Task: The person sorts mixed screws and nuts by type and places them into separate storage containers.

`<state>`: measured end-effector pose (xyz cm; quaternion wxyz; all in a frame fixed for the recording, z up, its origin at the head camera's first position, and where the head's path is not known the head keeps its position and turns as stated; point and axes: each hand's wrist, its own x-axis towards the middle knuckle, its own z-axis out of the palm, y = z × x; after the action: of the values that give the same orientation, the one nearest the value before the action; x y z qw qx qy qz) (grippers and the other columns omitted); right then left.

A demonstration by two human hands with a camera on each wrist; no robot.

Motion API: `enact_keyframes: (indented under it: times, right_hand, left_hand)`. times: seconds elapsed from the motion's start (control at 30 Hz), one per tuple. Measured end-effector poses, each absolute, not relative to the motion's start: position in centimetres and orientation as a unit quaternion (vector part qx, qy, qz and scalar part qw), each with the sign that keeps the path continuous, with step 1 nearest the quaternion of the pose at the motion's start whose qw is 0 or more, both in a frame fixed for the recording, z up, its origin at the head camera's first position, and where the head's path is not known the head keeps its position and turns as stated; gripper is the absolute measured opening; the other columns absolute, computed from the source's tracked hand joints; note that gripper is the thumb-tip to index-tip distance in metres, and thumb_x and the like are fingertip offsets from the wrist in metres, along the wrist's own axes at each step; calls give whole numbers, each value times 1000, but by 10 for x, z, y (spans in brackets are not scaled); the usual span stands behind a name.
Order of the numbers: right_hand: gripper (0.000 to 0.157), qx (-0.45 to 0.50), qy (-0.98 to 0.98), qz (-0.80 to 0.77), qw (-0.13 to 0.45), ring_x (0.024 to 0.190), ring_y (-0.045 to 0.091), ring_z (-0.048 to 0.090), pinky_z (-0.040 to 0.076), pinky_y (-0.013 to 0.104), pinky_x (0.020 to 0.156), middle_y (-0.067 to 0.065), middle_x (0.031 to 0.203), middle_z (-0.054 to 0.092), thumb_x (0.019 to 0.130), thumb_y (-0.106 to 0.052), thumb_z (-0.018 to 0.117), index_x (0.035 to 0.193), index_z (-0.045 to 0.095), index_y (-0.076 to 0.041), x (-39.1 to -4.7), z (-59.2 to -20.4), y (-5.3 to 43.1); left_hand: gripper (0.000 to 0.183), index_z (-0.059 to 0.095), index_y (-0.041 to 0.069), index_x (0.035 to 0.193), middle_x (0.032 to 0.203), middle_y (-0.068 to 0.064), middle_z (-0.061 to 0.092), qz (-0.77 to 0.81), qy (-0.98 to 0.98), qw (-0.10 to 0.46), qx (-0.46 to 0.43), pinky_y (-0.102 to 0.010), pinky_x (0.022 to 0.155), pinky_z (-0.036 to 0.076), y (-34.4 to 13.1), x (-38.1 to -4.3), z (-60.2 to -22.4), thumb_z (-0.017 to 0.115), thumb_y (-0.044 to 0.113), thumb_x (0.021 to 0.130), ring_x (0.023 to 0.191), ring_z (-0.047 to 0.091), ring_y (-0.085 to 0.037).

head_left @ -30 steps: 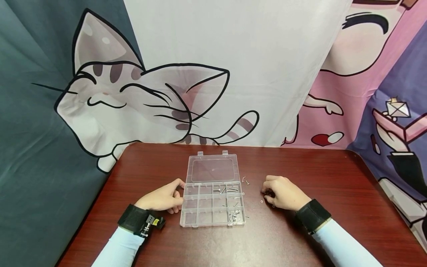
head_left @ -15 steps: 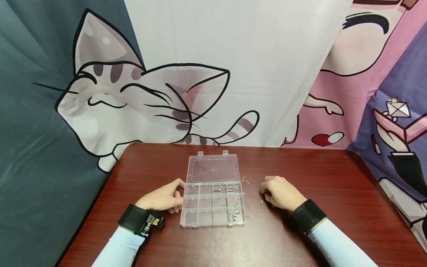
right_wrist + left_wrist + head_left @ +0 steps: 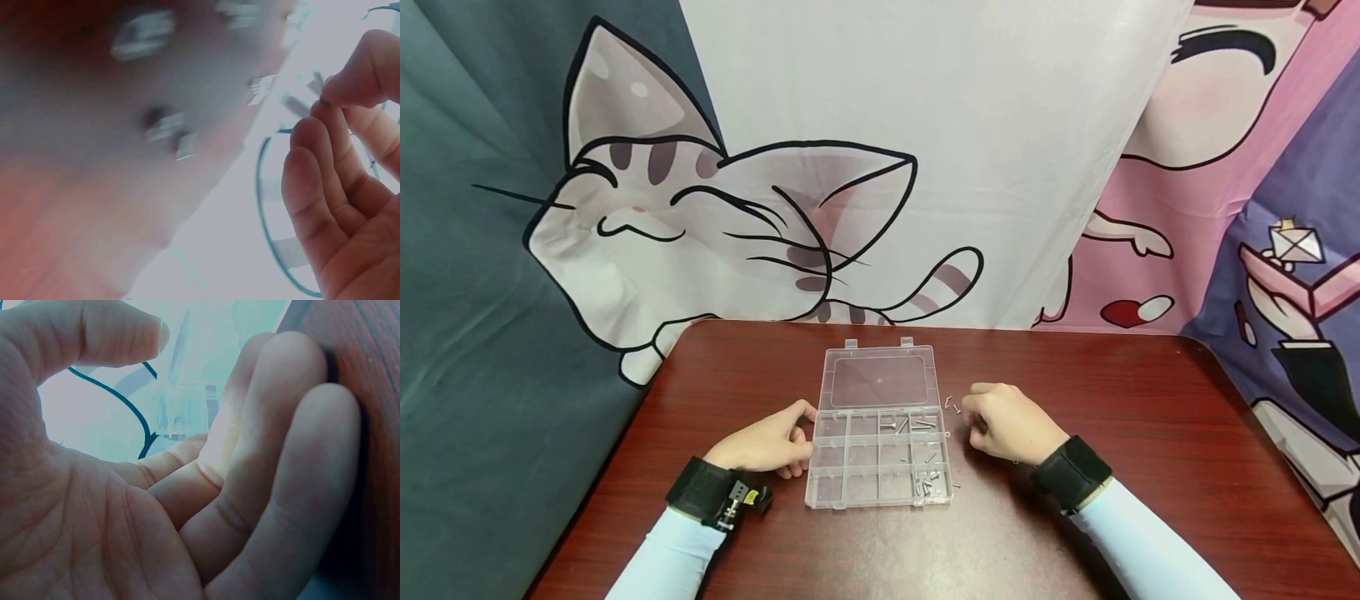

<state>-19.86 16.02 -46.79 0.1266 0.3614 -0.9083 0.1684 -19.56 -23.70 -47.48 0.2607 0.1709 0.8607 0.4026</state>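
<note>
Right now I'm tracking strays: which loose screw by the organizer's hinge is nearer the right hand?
The rightmost screw, beside the right hand; the left screw lies nearer the plastic organizer.

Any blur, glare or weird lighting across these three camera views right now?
Head view: mostly sharp, with a pale sheen on the near table and shadow beside the right sleeve. Left wrist view: bluish, with the clear box washed out beyond the left hand. Right wrist view: small metal pieces smeared by blur, wall cloth overexposed, right hand fairly clear.
</note>
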Motion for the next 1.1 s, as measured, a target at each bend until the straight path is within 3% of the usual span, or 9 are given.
enact_keyframes:
  times: [0.27, 1.0, 1.1]
  right_hand:
    - [19, 416, -874, 204, 147, 61, -1, 42, 37, 16, 52, -12, 72, 44, 64, -9, 63, 69, 53, -25, -199, -449, 126]
    - [19, 461, -855, 211, 107, 62, -3, 43, 36, 14, 56, -11, 74, 46, 67, -10, 66, 73, 54, -24, -187, -436, 72]
    - [15, 462, -860, 191, 98, 68, 1, 48, 42, 17, 61, -10, 83, 52, 72, -17, 68, 86, 65, -22, -184, -437, 73]
  left_hand:
    - [49, 41, 1, 131, 72, -11, 61, 403, 860, 260, 173, -37, 58, 55, -236, -196, -472, 59, 13, 87, 64, 65, -24]
    - [50, 40, 1, 132, 73, -12, 61, 415, 853, 262, 176, -38, 58, 55, -236, -194, -470, 59, 12, 87, 64, 65, -23]
    - [50, 40, 1, 132, 72, -12, 61, 414, 854, 262, 176, -38, 57, 55, -236, -194, -470, 59, 12, 87, 64, 64, -23]
